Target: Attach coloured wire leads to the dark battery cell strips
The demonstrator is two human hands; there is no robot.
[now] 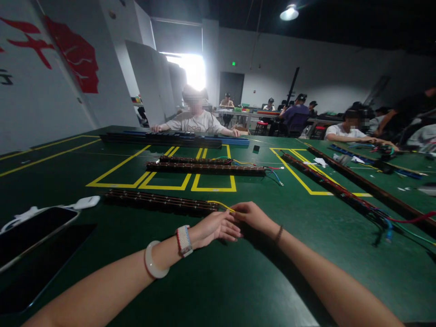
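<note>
Both hands at the near bar, as I view them remotely through the head camera. The near bar (160, 201), long, dark and striped with copper-coloured lines, lies flat on the green table (272, 272), left of centre and on the near side of the yellow tape (214, 190). A thin yellow lead (220, 205) leaves its right end and runs to the hands.

The right hand (254, 215) appears to pinch the lead between thumb and forefinger near its free end. The left hand (214, 227) lies just beside the bar's right end, its fingers extended and loosely spread; I cannot tell whether its thumb also bears on the lead.

Handling, in my judgement: the lead is light and flexible, best taken close to its tip and spared any hard pull at its root, where the joint may be fragile. The bar looks stiff and rather heavier; I would support it from beneath at two well-separated places, keeping fingers off the copper-coloured lines.

Farther off lies a pair of similar bars (204, 168); at the far edge a co-worker (197, 121) sits behind a dark-and-blue assembly (177, 138).
</note>
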